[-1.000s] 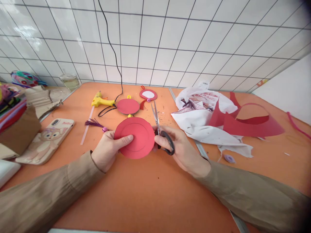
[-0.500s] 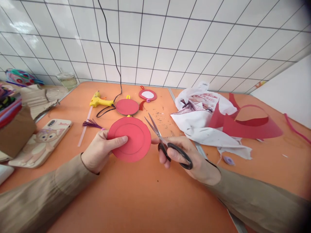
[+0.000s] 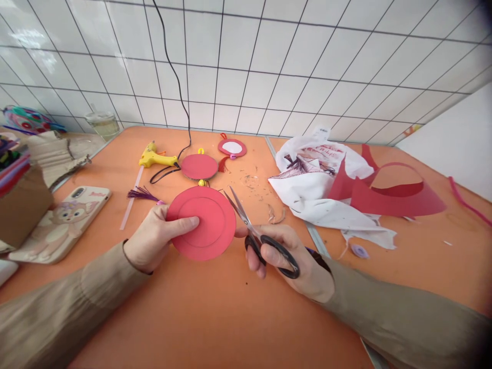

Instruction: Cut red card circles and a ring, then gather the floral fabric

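From the head view, I judge I'm mid-trim on the round red paper disc, which sits near the middle of the orange table. My left hand pinches its left rim. My right hand grips black-handled scissors, blades parted at the disc's right edge; next, closing them along the drawn ring.

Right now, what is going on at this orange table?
A person in tan sleeves holds a red paper disc by its edge in the left hand, thumb on its face. The right hand holds black-handled scissors, blades slightly apart and pointing at the disc's right edge. A circle is drawn inside the disc. On the orange table beyond lie a yellow glue gun, a smaller red disc, red paper offcuts and a phone.
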`<control>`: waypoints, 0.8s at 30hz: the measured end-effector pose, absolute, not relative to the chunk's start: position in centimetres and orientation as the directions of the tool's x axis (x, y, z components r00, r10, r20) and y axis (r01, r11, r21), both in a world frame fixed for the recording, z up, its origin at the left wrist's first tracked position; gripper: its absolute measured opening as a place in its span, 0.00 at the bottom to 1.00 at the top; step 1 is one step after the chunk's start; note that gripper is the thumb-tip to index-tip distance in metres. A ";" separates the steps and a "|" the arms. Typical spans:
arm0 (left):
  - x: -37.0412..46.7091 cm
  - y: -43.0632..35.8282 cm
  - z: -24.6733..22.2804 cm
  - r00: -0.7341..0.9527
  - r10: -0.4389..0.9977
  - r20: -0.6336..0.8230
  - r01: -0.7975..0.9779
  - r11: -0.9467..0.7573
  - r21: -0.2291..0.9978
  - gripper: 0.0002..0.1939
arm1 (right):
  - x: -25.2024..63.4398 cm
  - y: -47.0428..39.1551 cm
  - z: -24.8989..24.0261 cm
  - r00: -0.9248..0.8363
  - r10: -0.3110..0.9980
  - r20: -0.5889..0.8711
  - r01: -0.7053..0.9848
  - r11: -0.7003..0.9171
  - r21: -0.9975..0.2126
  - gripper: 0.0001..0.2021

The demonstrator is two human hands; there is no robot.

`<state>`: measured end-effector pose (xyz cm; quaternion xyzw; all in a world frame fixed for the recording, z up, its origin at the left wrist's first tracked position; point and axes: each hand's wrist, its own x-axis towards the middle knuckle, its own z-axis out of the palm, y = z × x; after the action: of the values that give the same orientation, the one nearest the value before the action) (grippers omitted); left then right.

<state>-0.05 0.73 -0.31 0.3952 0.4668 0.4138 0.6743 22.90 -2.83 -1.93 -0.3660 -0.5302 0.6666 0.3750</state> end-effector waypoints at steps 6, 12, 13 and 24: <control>-0.1 0.7 -0.5 0.221 0.921 -0.322 -0.190 0.364 0.912 0.13 | 22.6 -3.0 -2.2 -0.442 0.890 -0.109 -0.105 -0.172 -0.979 0.25; -0.1 0.7 -0.6 0.227 0.919 -0.322 -0.193 0.367 0.910 0.12 | 22.6 -2.8 -2.0 -0.443 0.887 -0.126 -0.058 -0.169 -0.984 0.27; -0.1 0.7 -0.6 0.226 0.919 -0.323 -0.191 0.367 0.911 0.12 | 22.6 -2.8 -2.0 -0.444 0.886 -0.134 -0.050 -0.174 -0.984 0.27; -0.1 0.6 -0.6 0.230 0.913 -0.336 -0.207 0.383 0.900 0.11 | 22.5 -2.7 -2.1 -0.443 0.883 -0.154 -0.042 -0.192 -0.980 0.28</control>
<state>-0.07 0.57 -0.56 0.3774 0.4679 0.4076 0.6874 22.52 -2.69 -2.12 -0.3957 -0.5312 0.6629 0.3490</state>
